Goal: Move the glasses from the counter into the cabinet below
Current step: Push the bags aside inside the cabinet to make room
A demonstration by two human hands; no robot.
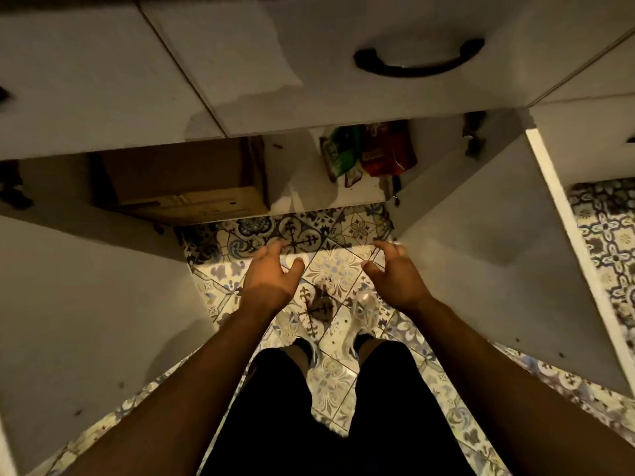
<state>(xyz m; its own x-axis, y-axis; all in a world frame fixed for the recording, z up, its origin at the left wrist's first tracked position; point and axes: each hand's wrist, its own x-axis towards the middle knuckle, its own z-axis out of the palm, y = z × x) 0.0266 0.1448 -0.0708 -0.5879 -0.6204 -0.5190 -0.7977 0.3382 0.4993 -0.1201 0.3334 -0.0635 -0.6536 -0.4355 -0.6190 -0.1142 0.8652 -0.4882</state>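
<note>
I look straight down at the open lower cabinet (302,187), its two white doors swung out: the left door (86,304) and the right door (481,269). My left hand (269,278) and my right hand (391,274) hover side by side over the patterned floor in front of the cabinet, fingers loosely spread and curved, holding nothing. No glasses show in this view, and the counter top is out of frame.
Inside the cabinet sit a cardboard box (185,180) on the left and red and green food packets (371,152) at the right. Above it is a white drawer with a black handle (419,60). My legs and pale shoes (360,314) stand on the tiled floor (336,269).
</note>
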